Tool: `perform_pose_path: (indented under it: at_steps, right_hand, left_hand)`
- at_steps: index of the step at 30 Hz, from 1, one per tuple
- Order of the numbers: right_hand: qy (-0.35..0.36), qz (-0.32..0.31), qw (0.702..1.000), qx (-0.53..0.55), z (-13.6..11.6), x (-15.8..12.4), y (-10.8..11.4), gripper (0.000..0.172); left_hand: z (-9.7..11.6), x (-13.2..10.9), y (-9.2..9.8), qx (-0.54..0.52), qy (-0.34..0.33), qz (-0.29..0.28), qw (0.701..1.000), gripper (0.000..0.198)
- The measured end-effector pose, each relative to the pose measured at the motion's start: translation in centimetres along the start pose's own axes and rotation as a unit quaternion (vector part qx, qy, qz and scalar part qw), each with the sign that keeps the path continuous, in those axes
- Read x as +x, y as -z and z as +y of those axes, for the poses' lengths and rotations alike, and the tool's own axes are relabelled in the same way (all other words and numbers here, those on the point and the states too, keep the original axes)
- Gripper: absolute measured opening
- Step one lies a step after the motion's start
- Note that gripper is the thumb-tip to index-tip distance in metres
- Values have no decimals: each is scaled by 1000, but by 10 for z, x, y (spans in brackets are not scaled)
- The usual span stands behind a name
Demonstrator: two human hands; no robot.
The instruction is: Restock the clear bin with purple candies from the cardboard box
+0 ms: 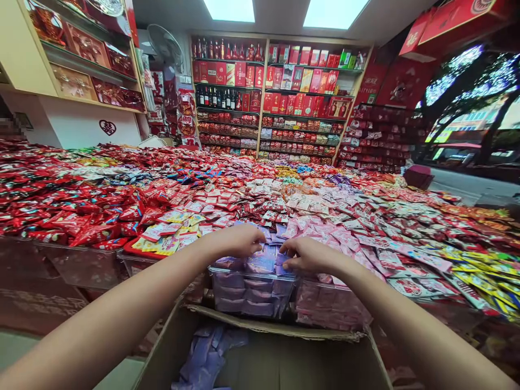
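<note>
Small lavender packets fill a clear plastic bin in front of me. Over the bin's left and middle part is my left hand, its fingers bent down and closed at a lavender packet. My right hand comes in from the other side, thumb and fingers curled around the edge of a packet at the bin's right. Below the bin stands an open cardboard box, with more lavender packets lying loose at its left.
Pink packets fill the bin to the right. Yellow and white packets lie in a red-rimmed bin to the left, beside red packets. Behind the wide display rise shelves of bottles and red boxes. A fan stands at the back left.
</note>
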State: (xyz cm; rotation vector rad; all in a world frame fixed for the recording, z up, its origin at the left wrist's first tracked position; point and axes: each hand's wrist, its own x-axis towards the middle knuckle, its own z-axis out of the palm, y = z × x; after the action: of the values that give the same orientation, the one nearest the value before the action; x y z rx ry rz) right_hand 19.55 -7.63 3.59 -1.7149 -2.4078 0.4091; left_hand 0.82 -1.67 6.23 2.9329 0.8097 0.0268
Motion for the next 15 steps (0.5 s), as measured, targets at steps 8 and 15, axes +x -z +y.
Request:
perform_pose_path:
  at_steps: [8,15]
  right_hand:
    - [25,106,994,29,-17,-31,8,16]
    - [27,-85,986,139,-47,-87,-29,11]
  left_hand:
    - [21,-72,-7,-137,8,181,974,24]
    - [53,-125,-89,-254,-41,95,962,23]
